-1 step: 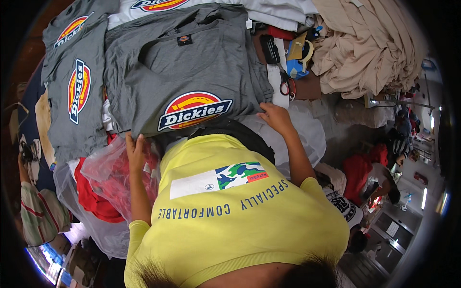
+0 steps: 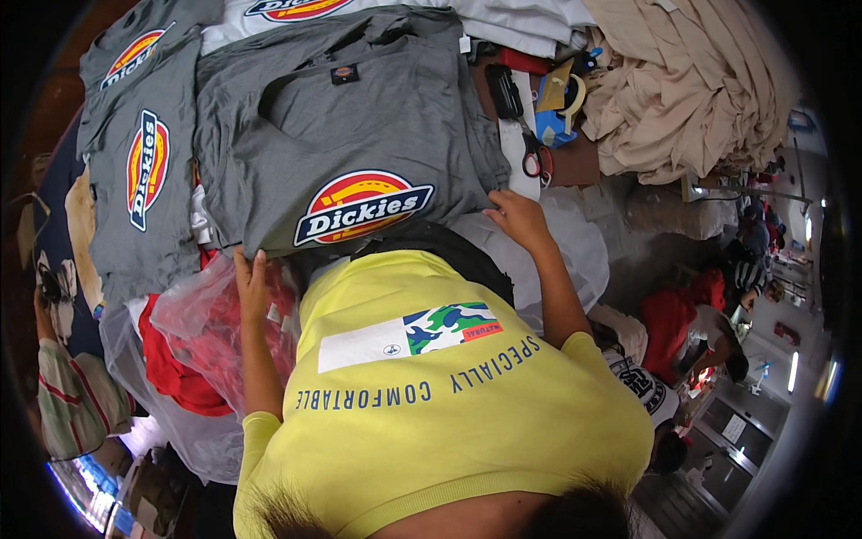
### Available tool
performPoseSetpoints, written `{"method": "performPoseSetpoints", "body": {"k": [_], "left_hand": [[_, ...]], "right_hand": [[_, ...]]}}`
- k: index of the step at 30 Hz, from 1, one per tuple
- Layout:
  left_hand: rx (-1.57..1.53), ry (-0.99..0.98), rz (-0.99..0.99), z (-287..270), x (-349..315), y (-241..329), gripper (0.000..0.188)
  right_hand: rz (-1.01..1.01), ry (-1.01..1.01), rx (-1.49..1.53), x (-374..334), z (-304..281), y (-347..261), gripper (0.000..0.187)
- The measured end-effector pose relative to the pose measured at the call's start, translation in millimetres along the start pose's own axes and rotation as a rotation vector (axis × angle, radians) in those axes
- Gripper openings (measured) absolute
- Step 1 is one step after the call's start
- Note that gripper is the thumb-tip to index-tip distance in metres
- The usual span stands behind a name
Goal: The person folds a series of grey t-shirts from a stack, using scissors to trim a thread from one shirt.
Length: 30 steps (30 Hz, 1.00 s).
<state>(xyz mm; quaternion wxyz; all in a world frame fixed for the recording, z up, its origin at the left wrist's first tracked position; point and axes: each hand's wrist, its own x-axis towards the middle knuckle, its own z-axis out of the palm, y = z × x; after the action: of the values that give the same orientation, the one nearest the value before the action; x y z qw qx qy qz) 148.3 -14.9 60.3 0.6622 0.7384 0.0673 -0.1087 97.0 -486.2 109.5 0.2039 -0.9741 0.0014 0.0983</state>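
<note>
A grey T-shirt (image 2: 359, 126) with a large red, yellow and blue oval print lies spread before me on a stack of grey cloth. At its near left corner my left hand (image 2: 254, 278) is closed on the edge, with the thumb on the near side. My right hand (image 2: 521, 218) pinches the near right corner between thumb and fingers. The shirt's near edge hangs close to my yellow shirt (image 2: 467, 386). Some of the fingertips are hidden by the cloth.
More printed grey shirts (image 2: 171, 90) lie at left, white ones (image 2: 530, 22) behind. Scissors (image 2: 537, 162), a blue tape dispenser (image 2: 557, 126) and a black case (image 2: 504, 92) sit at right, beside heaped beige cloth (image 2: 691, 90). Plastic-wrapped red cloth (image 2: 224, 323) is by my left arm. Other people work at both sides.
</note>
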Motion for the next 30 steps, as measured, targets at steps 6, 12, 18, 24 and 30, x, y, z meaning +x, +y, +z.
{"method": "performPoseSetpoints", "body": {"k": [6,12,18,24,30], "left_hand": [[0.639,-0.197,0.021,8.7,6.2,-4.6,0.054],[1.241,-0.347,0.131,16.5,13.0,43.8,0.043],[1.258,-0.176,0.231,-9.0,6.2,70.6,0.033],[1.233,0.059,0.274,-24.7,21.2,82.0,0.032],[0.627,0.249,0.434,10.8,138.6,66.6,0.029]], "right_hand": [[0.055,0.133,0.457,-5.6,-1.6,11.1,0.020],[0.255,0.169,0.950,-9.8,-8.2,48.2,0.015],[0.496,0.196,1.193,-12.1,-22.0,60.5,0.016],[0.305,0.388,0.120,17.2,-3.3,43.6,0.013],[0.140,0.353,0.905,153.1,-11.2,15.8,0.030]]}}
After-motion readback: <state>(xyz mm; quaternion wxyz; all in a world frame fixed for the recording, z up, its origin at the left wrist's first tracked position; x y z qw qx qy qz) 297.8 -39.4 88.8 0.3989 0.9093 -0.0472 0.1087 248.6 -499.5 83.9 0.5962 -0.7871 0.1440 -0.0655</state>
